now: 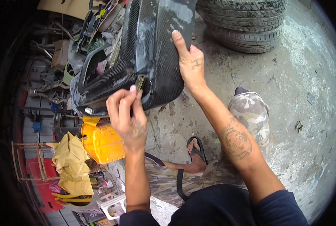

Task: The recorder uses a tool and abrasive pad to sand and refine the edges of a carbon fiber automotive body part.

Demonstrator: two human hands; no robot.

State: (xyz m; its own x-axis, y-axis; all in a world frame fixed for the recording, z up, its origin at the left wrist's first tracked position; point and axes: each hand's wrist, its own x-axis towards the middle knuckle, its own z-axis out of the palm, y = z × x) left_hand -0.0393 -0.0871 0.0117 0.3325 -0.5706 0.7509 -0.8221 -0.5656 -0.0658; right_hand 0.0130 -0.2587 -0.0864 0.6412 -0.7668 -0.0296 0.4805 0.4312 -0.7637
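A large black carbon-fibre panel (153, 41), glossy and curved, is held up in front of me over the concrete floor. My right hand (190, 62) grips its right edge, with the index finger stretched up along the surface. My left hand (127, 113) is at the panel's lower edge, its fingertips pinched on a small brownish piece (140, 83) that sticks out of an opening in the panel. My legs in camouflage trousers and a foot in a black sandal (196, 148) are below.
Two stacked tyres (247, 22) lie at the top right on the stained concrete floor (288, 94). A yellow plastic container (102, 141), a crumpled yellow cloth (71, 162), a white crate (113, 205) and a heap of metal parts and tools (62, 56) crowd the left.
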